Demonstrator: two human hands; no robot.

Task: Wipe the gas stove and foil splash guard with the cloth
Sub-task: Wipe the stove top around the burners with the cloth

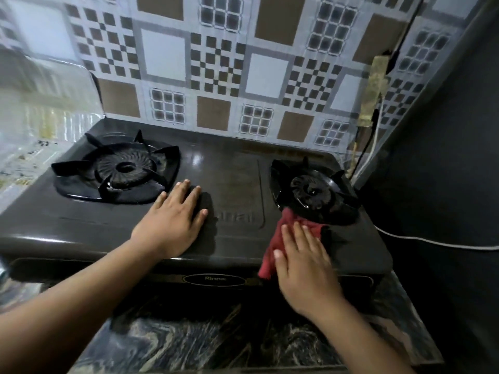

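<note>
A dark two-burner gas stove (229, 171) stands on a marbled counter. My left hand (172, 220) lies flat with straight fingers on the stove top, just right of the left burner (118, 168). My right hand (302, 260) presses a red cloth (291, 225) flat against the stove's front right part, just below the right burner (313, 190). The cloth's lower end hangs over the front edge. A patterned foil splash guard (229, 71) covers the wall behind the stove, and a shiny foil panel (46, 103) stands at the stove's left side.
A dark wall (445, 130) closes in the right side. A white cable (432, 242) runs along the surface beside the stove, and dark and white cords hang in the back right corner (370, 147). The marbled counter edge (216, 341) lies in front of the stove.
</note>
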